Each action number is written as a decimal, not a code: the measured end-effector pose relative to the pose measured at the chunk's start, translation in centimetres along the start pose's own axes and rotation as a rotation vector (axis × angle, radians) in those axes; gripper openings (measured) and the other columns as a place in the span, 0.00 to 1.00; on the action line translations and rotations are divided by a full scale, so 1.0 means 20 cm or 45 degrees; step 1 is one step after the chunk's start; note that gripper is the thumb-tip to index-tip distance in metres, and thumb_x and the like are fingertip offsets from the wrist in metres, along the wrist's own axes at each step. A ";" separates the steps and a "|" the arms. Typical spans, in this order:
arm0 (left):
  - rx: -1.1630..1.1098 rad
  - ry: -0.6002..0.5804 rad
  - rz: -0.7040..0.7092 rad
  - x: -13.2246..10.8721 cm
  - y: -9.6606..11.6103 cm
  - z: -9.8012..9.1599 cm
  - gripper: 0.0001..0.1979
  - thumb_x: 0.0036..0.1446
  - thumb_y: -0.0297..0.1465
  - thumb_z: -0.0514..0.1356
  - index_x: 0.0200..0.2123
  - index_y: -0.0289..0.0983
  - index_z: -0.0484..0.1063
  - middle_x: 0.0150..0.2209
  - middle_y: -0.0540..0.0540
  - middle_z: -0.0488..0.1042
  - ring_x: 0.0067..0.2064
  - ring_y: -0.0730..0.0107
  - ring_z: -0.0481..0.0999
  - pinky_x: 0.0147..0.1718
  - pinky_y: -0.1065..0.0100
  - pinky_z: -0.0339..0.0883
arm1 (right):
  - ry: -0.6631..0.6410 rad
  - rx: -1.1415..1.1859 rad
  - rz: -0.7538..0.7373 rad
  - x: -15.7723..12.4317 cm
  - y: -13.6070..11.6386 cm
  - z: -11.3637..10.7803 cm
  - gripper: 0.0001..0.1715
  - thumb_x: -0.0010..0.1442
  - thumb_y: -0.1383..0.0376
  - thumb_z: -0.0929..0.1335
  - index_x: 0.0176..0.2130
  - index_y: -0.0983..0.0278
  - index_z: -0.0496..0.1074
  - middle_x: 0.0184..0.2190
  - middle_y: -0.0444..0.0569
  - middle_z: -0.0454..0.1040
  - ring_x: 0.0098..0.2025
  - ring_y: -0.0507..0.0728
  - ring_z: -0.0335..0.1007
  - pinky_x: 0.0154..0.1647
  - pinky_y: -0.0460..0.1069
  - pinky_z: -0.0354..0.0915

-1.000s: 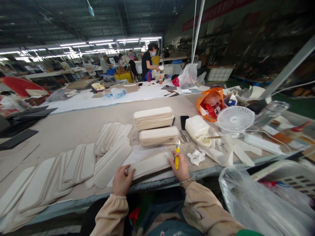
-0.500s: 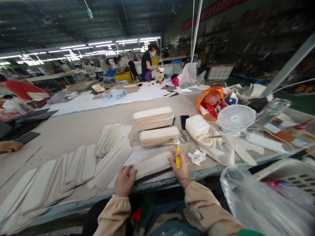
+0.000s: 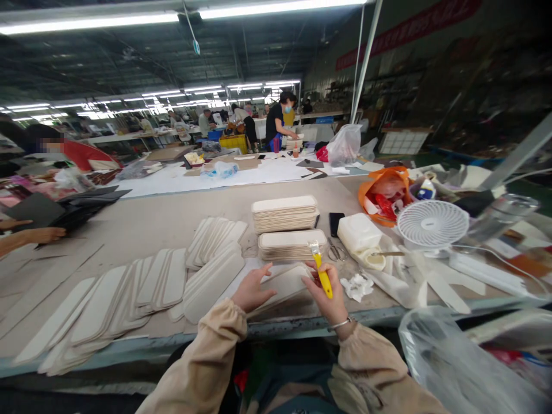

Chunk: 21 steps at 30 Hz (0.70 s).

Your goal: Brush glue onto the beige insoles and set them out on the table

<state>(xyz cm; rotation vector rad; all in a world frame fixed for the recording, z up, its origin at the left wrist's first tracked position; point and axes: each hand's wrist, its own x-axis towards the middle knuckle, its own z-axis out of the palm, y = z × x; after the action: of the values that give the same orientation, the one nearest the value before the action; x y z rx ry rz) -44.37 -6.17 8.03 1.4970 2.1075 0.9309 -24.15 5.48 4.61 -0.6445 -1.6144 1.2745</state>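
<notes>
In my right hand (image 3: 328, 296) is a flat brush (image 3: 323, 276) with a yellow handle, its bristles pointing up and away. The thumb and fingers of that hand also meet the right end of a small pile of pale, round-ended strips (image 3: 287, 283). My left hand (image 3: 255, 289) lies at the pile's left end, fingers stretched and thumb apart, gripping nothing. Left of it, more strips (image 3: 215, 282) are fanned out in overlapping rows. Just behind the hands stand two neat stacks, a nearer one (image 3: 293, 241) and a taller one (image 3: 284, 208).
Right of my hands are crumpled white tissue (image 3: 357, 286), scissors (image 3: 336, 250), a phone (image 3: 336, 224), a white jug (image 3: 359, 231) and a white fan (image 3: 432, 225). A co-worker's hand (image 3: 45, 234) handles dark sheets at the left. A plastic bag (image 3: 448, 351) hangs by the table's front edge.
My left hand has slid to a flatter, more open pose over the strips. My right hand has tilted the brush. The view has shifted, and the co-worker at left has lifted dark sheets.
</notes>
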 end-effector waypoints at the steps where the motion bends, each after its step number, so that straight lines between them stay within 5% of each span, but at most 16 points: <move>1: -0.080 -0.043 0.009 0.02 0.03 -0.01 0.31 0.42 0.34 0.68 0.53 0.37 0.73 0.47 0.41 0.78 0.49 0.52 0.75 0.53 0.55 0.65 | -0.020 0.017 0.000 0.01 -0.04 0.00 0.23 0.57 0.56 0.72 0.41 0.57 0.56 0.51 0.53 0.73 0.39 0.56 0.74 0.38 0.52 0.72; 5: -0.363 -0.179 0.021 0.03 0.09 -0.03 0.17 0.46 0.34 0.64 0.40 0.35 0.79 0.34 0.47 0.78 0.36 0.61 0.74 0.36 0.66 0.68 | -0.103 0.033 -0.037 0.07 -0.20 0.00 0.23 0.55 0.56 0.73 0.41 0.57 0.56 0.51 0.51 0.74 0.39 0.57 0.74 0.37 0.52 0.72; 8: -0.429 -0.144 -0.012 -0.04 0.13 -0.05 0.13 0.49 0.37 0.62 0.34 0.34 0.78 0.27 0.49 0.75 0.31 0.66 0.71 0.29 0.69 0.63 | -0.146 0.096 -0.082 0.13 -0.28 0.01 0.23 0.56 0.57 0.73 0.40 0.56 0.56 0.48 0.49 0.75 0.36 0.55 0.73 0.35 0.50 0.71; 15: -0.892 0.009 -0.183 -0.25 0.27 -0.08 0.17 0.43 0.38 0.69 0.33 0.33 0.77 0.27 0.49 0.75 0.29 0.69 0.70 0.28 0.70 0.61 | -0.228 0.194 -0.065 0.22 -0.43 0.09 0.25 0.52 0.54 0.75 0.37 0.57 0.58 0.39 0.45 0.77 0.36 0.56 0.75 0.36 0.51 0.71; 21: -1.618 -0.177 -0.494 -0.51 0.26 -0.01 0.25 0.44 0.51 0.67 0.35 0.34 0.79 0.32 0.39 0.79 0.37 0.54 0.78 0.38 0.57 0.71 | -0.336 0.263 0.020 0.27 -0.49 0.14 0.29 0.46 0.53 0.77 0.35 0.58 0.58 0.34 0.44 0.78 0.37 0.57 0.75 0.39 0.53 0.71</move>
<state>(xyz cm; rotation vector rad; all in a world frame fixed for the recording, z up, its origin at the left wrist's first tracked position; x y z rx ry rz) -37.30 -14.60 11.22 0.4448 1.1194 1.4849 -27.49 5.63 15.74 -0.3734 -1.6599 1.5647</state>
